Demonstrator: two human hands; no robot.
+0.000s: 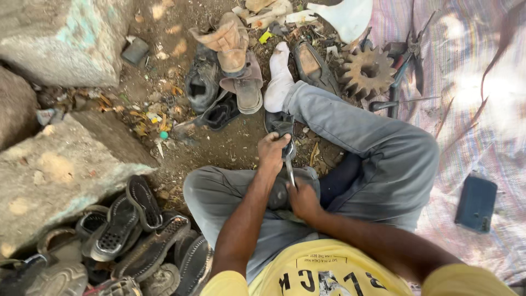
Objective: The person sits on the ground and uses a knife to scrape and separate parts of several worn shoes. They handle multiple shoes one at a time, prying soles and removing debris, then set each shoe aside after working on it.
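I sit on the ground in grey trousers, one white-socked foot stretched out. My left hand grips a dark shoe that rests over my knee, fingers curled over its top. My right hand holds a thin metal blade with its tip pointing up against the shoe. Part of the shoe is hidden behind my left hand.
Worn shoes and a tan boot lie ahead. A heap of sandals sits at my left beside large stones. A rusty gear, pliers and a dark phone lie on a striped cloth at right.
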